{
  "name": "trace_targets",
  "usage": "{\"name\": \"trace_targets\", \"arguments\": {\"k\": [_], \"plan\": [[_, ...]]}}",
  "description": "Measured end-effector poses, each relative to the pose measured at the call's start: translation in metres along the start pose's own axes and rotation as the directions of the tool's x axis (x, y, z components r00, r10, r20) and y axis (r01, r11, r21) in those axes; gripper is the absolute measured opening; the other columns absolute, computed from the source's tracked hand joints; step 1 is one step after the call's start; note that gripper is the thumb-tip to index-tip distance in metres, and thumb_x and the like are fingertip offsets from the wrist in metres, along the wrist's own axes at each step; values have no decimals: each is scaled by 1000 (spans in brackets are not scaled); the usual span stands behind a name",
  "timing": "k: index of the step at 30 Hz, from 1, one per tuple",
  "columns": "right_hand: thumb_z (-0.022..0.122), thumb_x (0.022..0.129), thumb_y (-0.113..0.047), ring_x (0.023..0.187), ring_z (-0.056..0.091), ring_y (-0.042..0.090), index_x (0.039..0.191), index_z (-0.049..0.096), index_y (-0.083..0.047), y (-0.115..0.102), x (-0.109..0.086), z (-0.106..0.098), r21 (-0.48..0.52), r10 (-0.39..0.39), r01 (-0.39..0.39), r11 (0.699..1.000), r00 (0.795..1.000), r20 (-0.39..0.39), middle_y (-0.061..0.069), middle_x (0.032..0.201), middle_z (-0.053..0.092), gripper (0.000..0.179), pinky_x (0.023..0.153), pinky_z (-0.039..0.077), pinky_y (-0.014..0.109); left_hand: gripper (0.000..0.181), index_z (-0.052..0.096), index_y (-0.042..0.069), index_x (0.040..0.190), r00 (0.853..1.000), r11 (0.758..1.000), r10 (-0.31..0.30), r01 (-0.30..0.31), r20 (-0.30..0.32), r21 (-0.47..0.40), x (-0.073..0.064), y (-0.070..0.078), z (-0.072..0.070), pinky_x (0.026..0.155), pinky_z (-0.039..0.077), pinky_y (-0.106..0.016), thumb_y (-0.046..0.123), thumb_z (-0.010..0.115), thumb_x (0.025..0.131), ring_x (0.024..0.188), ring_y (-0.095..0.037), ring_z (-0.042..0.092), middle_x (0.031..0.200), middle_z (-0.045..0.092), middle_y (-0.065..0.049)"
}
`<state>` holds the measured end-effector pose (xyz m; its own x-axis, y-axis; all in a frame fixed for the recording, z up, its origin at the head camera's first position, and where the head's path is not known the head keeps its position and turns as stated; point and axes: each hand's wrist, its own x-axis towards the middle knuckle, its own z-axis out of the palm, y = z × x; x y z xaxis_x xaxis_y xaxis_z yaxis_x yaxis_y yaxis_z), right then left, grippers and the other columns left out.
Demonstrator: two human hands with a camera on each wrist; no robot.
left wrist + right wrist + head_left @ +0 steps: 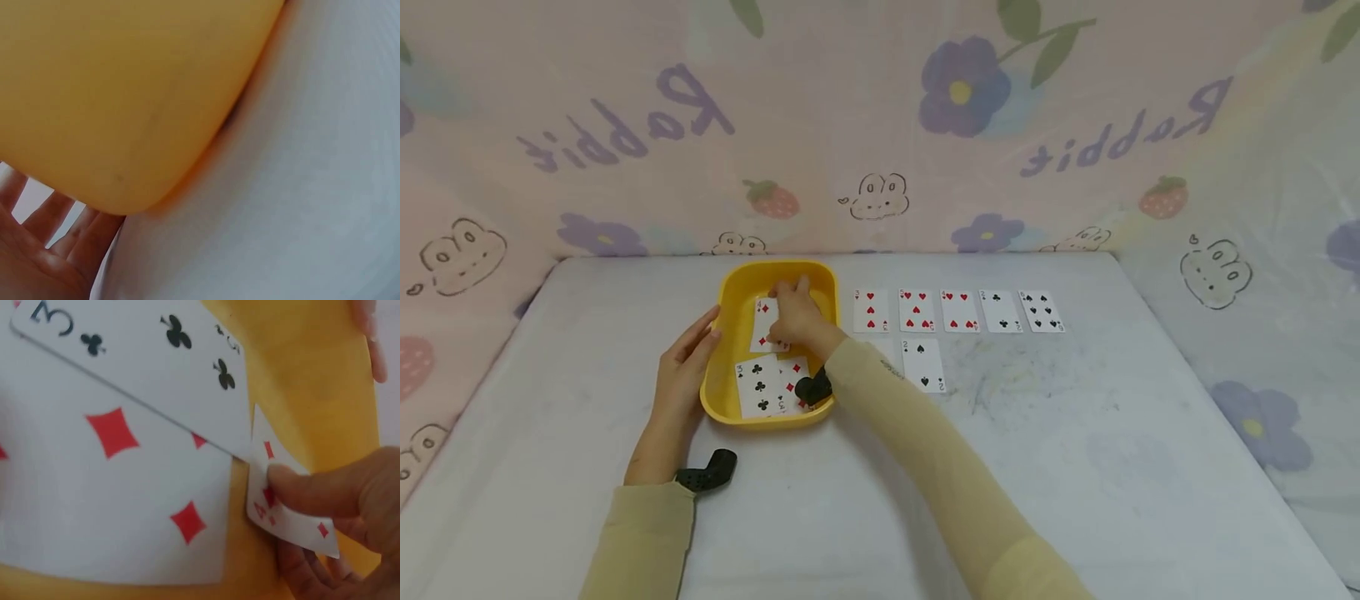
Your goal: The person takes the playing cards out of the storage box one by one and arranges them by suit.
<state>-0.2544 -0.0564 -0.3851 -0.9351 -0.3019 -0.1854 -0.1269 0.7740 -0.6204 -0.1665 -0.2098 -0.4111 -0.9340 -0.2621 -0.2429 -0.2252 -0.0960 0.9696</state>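
A yellow plastic tray [737,325] stands on the table, left of centre. My right hand [801,317] reaches into it and pinches the four of diamonds [294,494], thumb on its face and fingers beneath. Nearer me in the tray, the three of clubs [756,390] overlaps another diamond card [125,519], whose number I cannot tell. Against the tray's left outer wall rests my left hand [676,383], its fingers extended along the side. The left wrist view has these fingers touching the wall [156,94].
Right of the tray lies a row of face-up cards: three of hearts [871,311], five of hearts [917,311], four of hearts [960,311], two of clubs [1001,312] and six of spades [1041,312]. Below are the two of spades [923,365] and a card mostly behind my right sleeve. Patterned cloth surrounds the table.
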Motion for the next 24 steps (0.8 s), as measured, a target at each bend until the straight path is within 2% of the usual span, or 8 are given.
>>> {"name": "trace_targets", "arguments": {"k": [3,8,11,15,18,22,24], "plan": [[74,81,-10,89,53,18,130,51,-11,0,1,-2,14,3,-3,1000,1000,-21,12,127,34,54,65,48,16,43,56,38,133,1000,1000,11,-11,-8,-9,1,0,0,101,41,-12,40,63,91,130,-11,38,147,42,2],[66,87,-7,97,51,18,132,52,-10,-1,-1,-7,9,8,-8,1000,1000,-2,8,121,54,47,79,49,20,43,55,37,134,1000,1000,13,-13,8,-26,1,-1,3,94,44,-9,39,62,91,128,-11,39,145,42,1],[64,88,-7,96,52,17,133,54,-10,-3,-4,-8,36,19,-19,999,1000,5,5,120,59,46,77,50,19,44,54,37,135,999,1000,17,-17,28,-15,0,-2,4,95,43,-9,40,62,92,130,-12,37,146,41,0],[66,88,-13,89,54,15,131,58,-13,-7,-9,-11,150,22,-20,989,1000,-16,4,117,62,44,70,48,17,43,54,37,135,1000,1000,20,-20,17,15,-1,-2,0,106,38,-16,40,61,93,132,-12,34,147,39,1],[66,89,-15,81,57,14,131,57,-13,-7,-15,-16,277,22,-12,961,999,-35,5,111,62,44,66,50,17,43,54,38,136,1000,1000,9,-9,5,26,-2,-1,-3,111,34,-22,38,60,94,133,-12,32,148,38,1],[67,88,-14,76,58,15,132,57,-13,-1,-23,-30,382,24,6,924,997,-74,7,105,60,45,62,52,19,43,53,38,136,1000,1000,0,0,10,22,-1,-1,-4,111,33,-22,38,59,94,134,-12,31,150,37,1],[68,87,-13,77,57,15,131,58,-13,3,-28,-38,396,26,18,918,994,-107,8,103,60,44,63,52,19,43,52,38,137,1000,1000,8,-9,21,25,0,-1,-3,110,34,-21,38,59,94,135,-12,31,151,36,1]]}}
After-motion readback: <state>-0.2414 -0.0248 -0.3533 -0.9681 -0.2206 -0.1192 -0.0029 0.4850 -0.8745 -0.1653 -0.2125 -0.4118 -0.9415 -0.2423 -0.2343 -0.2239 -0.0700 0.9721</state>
